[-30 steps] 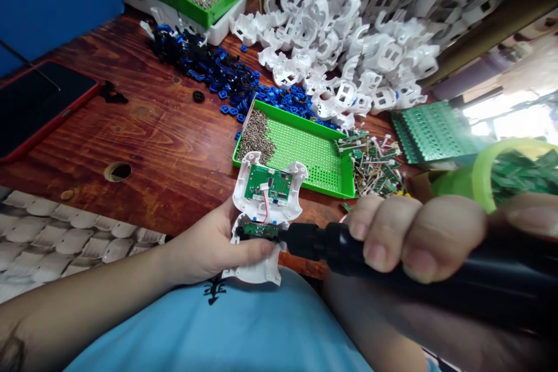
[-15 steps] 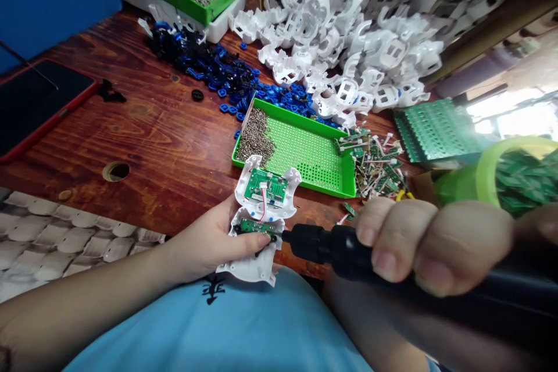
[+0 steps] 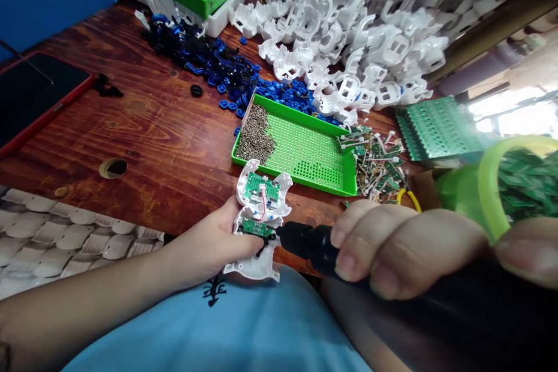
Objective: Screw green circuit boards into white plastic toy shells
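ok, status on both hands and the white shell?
Left hand gripping opened white shell. Right hand around black driver, tip at shell's edge, contact unclear. Left thumb near tip.

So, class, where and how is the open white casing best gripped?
Probably by the left edge of the casing's nearer half, from the left, as the left hand does, thumb over the inside: the black driver points in from the right, and the thin wire joining the halves could snag.

open tabletop (image 3: 148,128) left; tray (image 3: 309,145) ahead
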Demonstrator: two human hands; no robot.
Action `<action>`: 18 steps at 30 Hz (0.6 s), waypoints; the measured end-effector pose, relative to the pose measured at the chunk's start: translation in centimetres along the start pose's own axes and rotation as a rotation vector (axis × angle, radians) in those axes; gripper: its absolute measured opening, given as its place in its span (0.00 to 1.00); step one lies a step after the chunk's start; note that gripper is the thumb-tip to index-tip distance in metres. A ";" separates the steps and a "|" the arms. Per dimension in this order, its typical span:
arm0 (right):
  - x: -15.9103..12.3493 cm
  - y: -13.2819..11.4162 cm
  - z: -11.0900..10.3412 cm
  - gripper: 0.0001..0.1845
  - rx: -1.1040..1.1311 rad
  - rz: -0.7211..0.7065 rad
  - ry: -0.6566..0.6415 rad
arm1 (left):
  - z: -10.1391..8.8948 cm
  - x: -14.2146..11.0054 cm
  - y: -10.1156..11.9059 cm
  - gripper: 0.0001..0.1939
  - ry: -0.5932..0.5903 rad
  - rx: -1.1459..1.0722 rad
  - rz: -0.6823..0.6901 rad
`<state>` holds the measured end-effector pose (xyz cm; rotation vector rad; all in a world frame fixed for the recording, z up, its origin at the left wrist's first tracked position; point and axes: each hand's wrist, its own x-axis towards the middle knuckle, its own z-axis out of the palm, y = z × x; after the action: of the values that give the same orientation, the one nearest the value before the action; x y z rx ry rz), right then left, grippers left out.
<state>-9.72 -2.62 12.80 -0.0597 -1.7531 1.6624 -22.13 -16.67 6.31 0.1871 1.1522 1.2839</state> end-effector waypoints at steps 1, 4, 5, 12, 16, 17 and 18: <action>0.0 -0.1 0.1 0.12 -0.003 -0.033 -0.011 | 0.1 0.0 0.0 0.24 0.002 -0.001 -0.003; -0.1 -0.3 0.2 0.14 -0.023 -0.082 -0.062 | 0.1 0.0 0.0 0.25 0.012 0.029 0.003; -0.1 -0.4 0.1 0.14 -0.027 -0.082 -0.076 | 0.1 0.0 0.0 0.26 0.012 0.040 0.004; -0.1 -0.6 -0.3 0.14 -0.065 -0.053 -0.152 | -0.1 0.0 0.0 0.26 0.015 0.037 0.024; 0.1 -0.5 -0.5 0.13 -0.049 -0.050 -0.164 | 0.0 0.1 0.0 0.25 0.004 0.018 0.002; 0.2 -0.4 -0.6 0.13 -0.044 -0.045 -0.165 | 0.0 0.1 0.0 0.24 0.000 0.020 0.003; 0.2 -0.4 -0.7 0.12 -0.039 -0.039 -0.162 | 0.0 0.1 0.0 0.23 0.000 0.026 0.010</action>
<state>-9.41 -1.98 13.19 0.0934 -1.8945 1.6440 -22.12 -16.63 6.23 0.2128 1.1696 1.2778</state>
